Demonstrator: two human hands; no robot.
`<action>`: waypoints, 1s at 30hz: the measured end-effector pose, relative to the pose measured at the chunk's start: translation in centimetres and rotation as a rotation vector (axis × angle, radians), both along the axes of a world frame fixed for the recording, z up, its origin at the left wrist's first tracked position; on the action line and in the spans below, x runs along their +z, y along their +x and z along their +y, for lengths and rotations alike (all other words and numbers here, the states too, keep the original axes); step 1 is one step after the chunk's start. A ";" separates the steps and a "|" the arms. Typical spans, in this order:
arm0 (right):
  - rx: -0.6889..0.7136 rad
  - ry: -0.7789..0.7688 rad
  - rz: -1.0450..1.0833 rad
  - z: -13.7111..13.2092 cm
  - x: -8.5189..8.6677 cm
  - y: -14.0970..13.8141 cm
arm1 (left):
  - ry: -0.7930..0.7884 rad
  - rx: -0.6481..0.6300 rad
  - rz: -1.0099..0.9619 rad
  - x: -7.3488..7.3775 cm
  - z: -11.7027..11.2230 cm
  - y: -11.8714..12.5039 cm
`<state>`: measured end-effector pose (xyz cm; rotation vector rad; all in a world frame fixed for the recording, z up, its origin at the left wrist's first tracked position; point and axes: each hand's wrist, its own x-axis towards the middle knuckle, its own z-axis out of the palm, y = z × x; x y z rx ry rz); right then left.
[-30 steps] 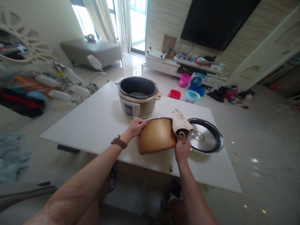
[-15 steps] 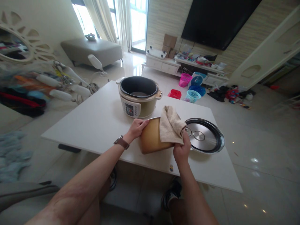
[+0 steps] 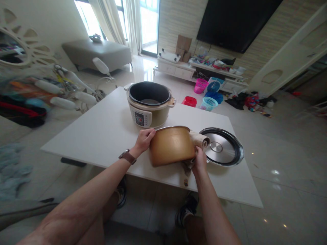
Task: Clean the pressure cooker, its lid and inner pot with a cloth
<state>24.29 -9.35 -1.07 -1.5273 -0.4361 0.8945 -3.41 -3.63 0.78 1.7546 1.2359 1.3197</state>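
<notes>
My left hand (image 3: pixel 143 140) grips the rim of a golden inner pot (image 3: pixel 172 144) at its left side, thumb along the edge. The pot is tilted above the near part of the white table (image 3: pixel 97 136). At the pot's right side my right hand (image 3: pixel 200 160) is closed on a beige cloth (image 3: pixel 200 139), which lies against the pot wall and partly hangs below it. Behind the pot stands the cooker body (image 3: pixel 150 107), open at the top, its control panel facing me. Right of my right hand lies the round lid (image 3: pixel 223 148), metal underside up.
A small sticker (image 3: pixel 186 182) is near the table's front edge. Beyond the table, pink, red and light-blue baskets (image 3: pixel 208 104) stand on the floor. White lamp arms (image 3: pixel 85 98) reach toward the table's left side. A low TV cabinet (image 3: pixel 176 70) stands by the far wall.
The cloth has moved from the pot's front face to its right side and underneath, baring the golden wall. My right hand has shifted slightly down with it. The left hand keeps its rim grip.
</notes>
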 end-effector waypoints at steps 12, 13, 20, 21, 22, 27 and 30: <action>0.022 0.063 -0.171 0.2 0.6 -0.9 | -0.067 -0.092 -0.056 2.2 -0.1 0.7; 0.029 0.104 -0.217 0.0 1.0 -1.0 | -0.066 -0.092 -0.056 2.3 -0.2 0.7; 0.350 0.462 -0.850 -2.8 5.1 -2.1 | -0.084 -0.102 -0.054 2.6 -0.3 1.2; 0.454 0.511 -0.963 -3.3 5.6 -2.1 | -0.087 -0.103 -0.055 2.5 -0.2 1.2; 0.549 0.551 -1.047 -3.7 5.9 -2.2 | -0.086 -0.104 -0.055 2.4 -0.2 1.2; 0.560 0.596 -1.033 -4.0 6.0 -2.2 | -0.065 -0.094 -0.073 2.4 -0.3 1.4; 0.332 0.506 -0.819 -2.9 4.9 -1.8 | -0.064 -0.064 -0.110 2.3 -0.5 1.5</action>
